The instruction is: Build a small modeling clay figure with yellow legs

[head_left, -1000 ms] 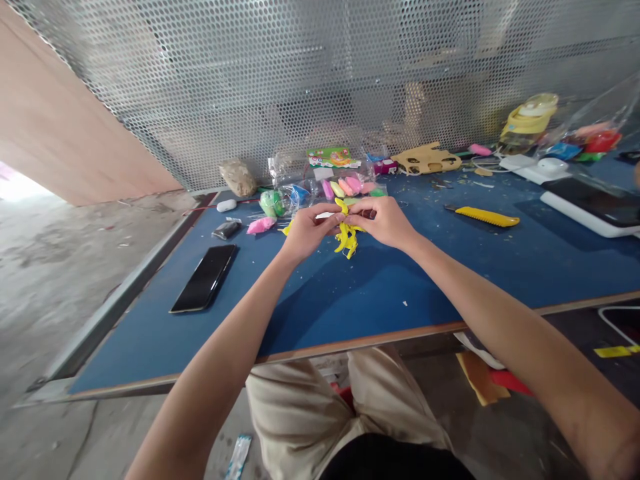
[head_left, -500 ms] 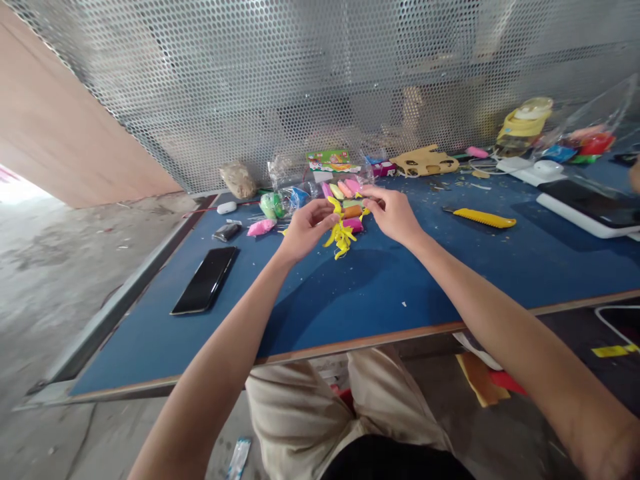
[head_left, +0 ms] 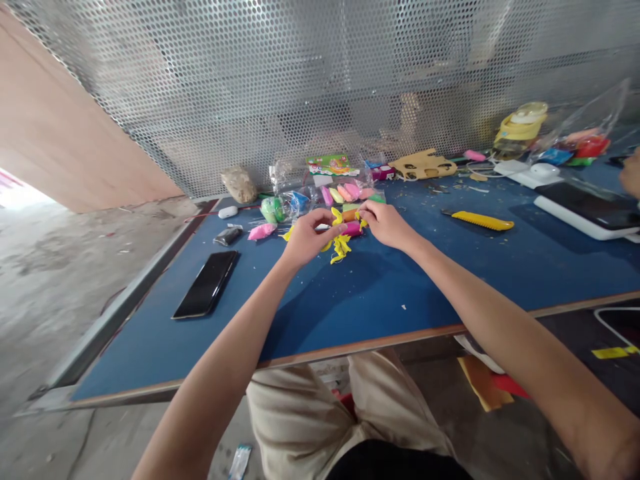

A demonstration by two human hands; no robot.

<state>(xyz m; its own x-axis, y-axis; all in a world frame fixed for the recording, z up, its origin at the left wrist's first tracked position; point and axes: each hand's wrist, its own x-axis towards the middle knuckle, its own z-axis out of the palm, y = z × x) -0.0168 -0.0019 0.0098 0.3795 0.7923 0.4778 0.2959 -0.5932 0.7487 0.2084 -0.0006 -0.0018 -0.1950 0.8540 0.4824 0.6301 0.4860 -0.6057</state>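
My left hand [head_left: 311, 239] is closed, thumb and fingers pinching a ragged lump of yellow modelling clay [head_left: 341, 249] whose strands hang over the blue table. To its right, my right hand [head_left: 386, 224] is closed too, with a small yellow clay piece [head_left: 363, 223] at its fingertips. Whether this piece joins the larger lump is hard to see. Behind and between the hands lie an orange clay stick [head_left: 350, 215] and a magenta clay stick [head_left: 354, 229], both partly covered. Several pastel clay sticks [head_left: 345, 192] rest just beyond.
A black phone [head_left: 206, 284] lies at left, near a pink clay packet [head_left: 261, 231] and a green clay packet [head_left: 273, 209]. At right is a yellow utility knife [head_left: 483, 220]. A perforated metal screen [head_left: 300, 80] borders the back. Another person's hand [head_left: 631, 175] shows at the right edge.
My right hand has come slightly down and left, uncovering a green piece behind it. My left hand has turned a little, and the yellow strands hang differently. The view has shifted slightly.
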